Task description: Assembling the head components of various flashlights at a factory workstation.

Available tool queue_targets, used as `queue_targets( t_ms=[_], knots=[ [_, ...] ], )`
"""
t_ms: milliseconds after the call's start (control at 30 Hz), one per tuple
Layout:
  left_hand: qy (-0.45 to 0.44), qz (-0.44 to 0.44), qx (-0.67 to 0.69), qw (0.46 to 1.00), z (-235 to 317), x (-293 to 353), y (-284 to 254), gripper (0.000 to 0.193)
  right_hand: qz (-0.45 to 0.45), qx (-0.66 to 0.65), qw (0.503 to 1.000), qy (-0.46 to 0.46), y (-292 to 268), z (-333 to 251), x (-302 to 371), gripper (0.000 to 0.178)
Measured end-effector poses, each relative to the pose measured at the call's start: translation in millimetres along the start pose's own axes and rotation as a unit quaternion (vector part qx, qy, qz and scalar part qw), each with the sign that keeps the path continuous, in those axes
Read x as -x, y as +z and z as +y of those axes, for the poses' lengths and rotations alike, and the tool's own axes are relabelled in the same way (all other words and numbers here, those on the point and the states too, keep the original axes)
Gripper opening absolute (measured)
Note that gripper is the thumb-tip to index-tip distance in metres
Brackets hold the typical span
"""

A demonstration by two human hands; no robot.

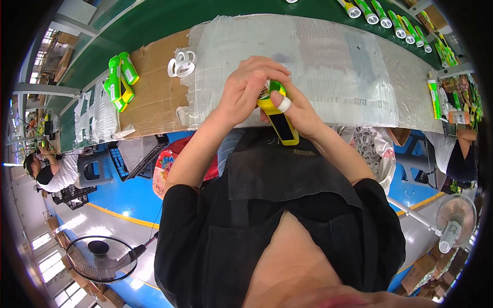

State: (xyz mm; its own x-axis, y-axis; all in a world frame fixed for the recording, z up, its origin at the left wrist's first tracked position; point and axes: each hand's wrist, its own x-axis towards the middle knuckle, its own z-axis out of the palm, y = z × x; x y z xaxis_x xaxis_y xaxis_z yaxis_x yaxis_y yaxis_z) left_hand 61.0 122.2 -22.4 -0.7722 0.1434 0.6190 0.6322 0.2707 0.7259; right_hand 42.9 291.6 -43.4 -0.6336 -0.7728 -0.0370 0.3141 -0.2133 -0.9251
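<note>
The yellow-and-green flashlight (281,123) is just above the centre of the frame, its upper end between the fingers, its black-panelled lower end projecting below them. The left hand (251,83) curls closed over that upper end; the right hand (298,109) grips its side, thumb across the front.

I take this for a factory workshop: my feed shows a long green workbench (257,9) with a row of similar flashlights (372,19) at far right, other people (64,172) left and right, blue flooring (128,197) with a yellow line (123,217), fans (97,248) and cardboard boxes (421,269)
</note>
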Motion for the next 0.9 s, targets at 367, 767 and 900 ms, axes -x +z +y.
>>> queue_targets(
  t_ms=[367, 767, 900],
  knots=[
    [-0.024, 0.008, -0.059, 0.998, -30, 1, 22, 0.036, 0.1, -0.105, 0.989, -0.008, -13, 0, -1, 0.04],
    [-0.124, -0.04, -0.269, 0.954, -101, 1, 17, 0.052, 0.163, -0.05, 0.985, -0.028, -31, -10, 6, 0.049],
    [-0.105, 0.011, -0.133, 0.985, -50, 0, 11, 0.044, 0.129, -0.058, 0.99, -0.023, -27, -12, 3, 0.042]
  ],
)
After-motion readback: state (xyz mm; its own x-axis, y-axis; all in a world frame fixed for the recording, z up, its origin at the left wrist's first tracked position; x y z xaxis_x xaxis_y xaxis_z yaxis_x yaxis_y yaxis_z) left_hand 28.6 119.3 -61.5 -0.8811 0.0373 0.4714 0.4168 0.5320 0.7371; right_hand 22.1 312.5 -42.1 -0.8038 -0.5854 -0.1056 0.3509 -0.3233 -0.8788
